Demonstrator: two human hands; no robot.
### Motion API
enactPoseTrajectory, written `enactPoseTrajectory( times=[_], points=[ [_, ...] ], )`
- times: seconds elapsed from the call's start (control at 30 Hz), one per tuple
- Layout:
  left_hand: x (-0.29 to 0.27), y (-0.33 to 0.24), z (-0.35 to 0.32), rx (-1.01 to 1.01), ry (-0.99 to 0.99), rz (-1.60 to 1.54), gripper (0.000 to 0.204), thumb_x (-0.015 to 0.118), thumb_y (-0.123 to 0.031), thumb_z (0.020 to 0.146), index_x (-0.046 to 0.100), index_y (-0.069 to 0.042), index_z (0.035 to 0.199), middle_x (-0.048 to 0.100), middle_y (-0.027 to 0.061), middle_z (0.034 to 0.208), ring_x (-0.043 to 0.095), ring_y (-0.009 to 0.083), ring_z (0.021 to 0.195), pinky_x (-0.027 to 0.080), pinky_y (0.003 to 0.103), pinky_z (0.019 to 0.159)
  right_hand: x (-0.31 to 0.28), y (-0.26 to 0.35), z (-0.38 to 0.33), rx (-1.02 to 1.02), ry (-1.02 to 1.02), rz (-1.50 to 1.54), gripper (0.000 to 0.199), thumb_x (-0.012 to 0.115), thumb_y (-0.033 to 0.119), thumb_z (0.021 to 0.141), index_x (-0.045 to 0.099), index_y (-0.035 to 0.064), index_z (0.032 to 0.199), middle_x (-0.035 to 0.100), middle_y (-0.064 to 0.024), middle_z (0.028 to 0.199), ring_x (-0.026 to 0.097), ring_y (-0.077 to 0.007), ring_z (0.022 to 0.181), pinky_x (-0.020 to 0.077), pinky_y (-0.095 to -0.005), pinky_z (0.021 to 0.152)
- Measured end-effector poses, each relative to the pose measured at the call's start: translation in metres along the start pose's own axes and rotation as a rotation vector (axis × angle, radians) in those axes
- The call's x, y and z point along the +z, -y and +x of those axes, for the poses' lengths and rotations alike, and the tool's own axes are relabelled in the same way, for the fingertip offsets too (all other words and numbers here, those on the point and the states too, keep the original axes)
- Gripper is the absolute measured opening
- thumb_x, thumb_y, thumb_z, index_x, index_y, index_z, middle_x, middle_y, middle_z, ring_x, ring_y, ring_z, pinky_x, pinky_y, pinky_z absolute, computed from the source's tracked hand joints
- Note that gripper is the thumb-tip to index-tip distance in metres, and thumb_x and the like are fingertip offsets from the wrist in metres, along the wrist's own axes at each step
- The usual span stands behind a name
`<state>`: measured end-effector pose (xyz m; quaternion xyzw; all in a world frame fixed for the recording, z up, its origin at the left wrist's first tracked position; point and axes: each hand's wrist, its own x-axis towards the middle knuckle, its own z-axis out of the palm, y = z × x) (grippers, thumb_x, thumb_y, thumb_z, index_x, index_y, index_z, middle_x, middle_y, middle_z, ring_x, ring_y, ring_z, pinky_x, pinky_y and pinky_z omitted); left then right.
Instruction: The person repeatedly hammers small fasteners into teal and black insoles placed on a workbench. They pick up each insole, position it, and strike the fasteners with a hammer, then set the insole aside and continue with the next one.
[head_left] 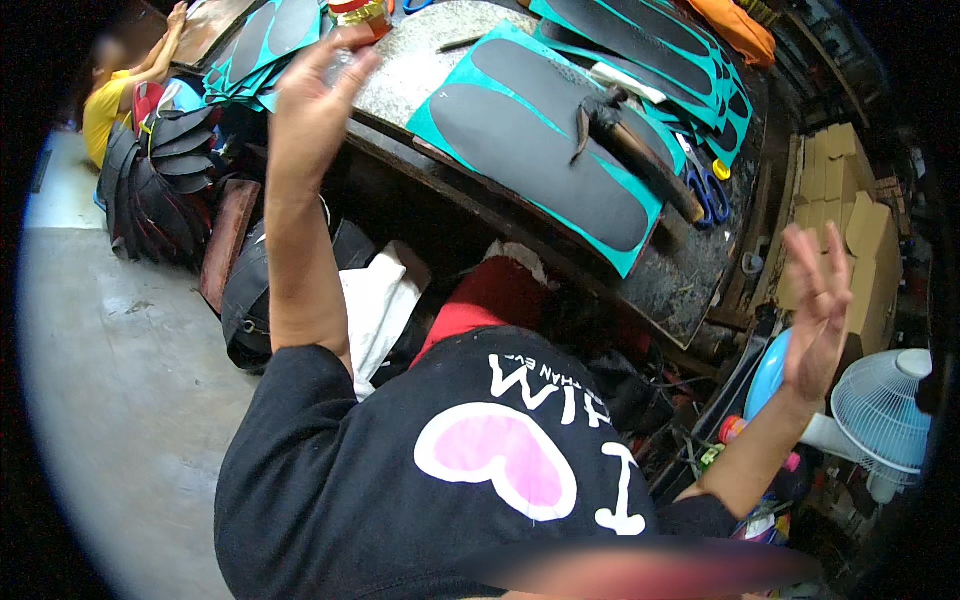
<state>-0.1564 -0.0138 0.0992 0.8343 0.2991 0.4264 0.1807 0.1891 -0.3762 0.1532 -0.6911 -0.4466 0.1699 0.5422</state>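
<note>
My left hand (318, 85) is raised over the near left edge of the worktable, thumb and fingers apart, close to a jar with a red lid (357, 14). Nothing I can make out is held in it. Off the table's right side, my right hand (820, 300) is held up with its fingers spread and nothing in them. Between the hands lies a teal sheet (490, 52) bearing dark grey sole-shaped pieces (510, 135). On this sheet rests a hammer (650, 155) with a wooden handle and dark head. Blue-handled scissors (708, 195) lie beside it.
More teal sheets with grey soles (665, 40) are stacked at the back; another pile (262, 50) is far left. An orange cloth (735, 30) lies behind. Cardboard boxes (835, 170) and a fan (885, 410) stand right. Another person (125, 95) in yellow sits far left.
</note>
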Motion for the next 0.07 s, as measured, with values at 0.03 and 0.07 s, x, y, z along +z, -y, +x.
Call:
enactPoseTrajectory(
  times=[0.03,0.07],
  points=[
    [-0.023,-0.014,0.006,0.133,-0.204,0.238,0.033,0.062,-0.013,0.092,0.06,0.002,0.121,0.067,0.0115,0.113,0.063,0.0183,0.104,0.05,0.031,0.089,0.003,0.02,0.004,-0.202,-0.086,-0.494,0.084,0.044,0.066,0.091,0.034,0.0028,0.146,0.051,-0.0231,0.136,0.039,-0.0286,0.136,0.0212,-0.0428,0.116],
    [-0.052,-0.028,0.014,0.303,-0.273,0.199,0.035,0.056,-0.017,0.093,0.056,0.0,0.124,0.063,0.0112,0.117,0.06,0.0194,0.107,0.048,0.032,0.092,-0.003,0.047,0.016,-0.434,-0.093,-0.752,0.078,0.043,0.064,0.092,0.039,0.0026,0.139,0.051,-0.0221,0.133,0.039,-0.0277,0.132,0.0235,-0.0415,0.112]
  ],
)
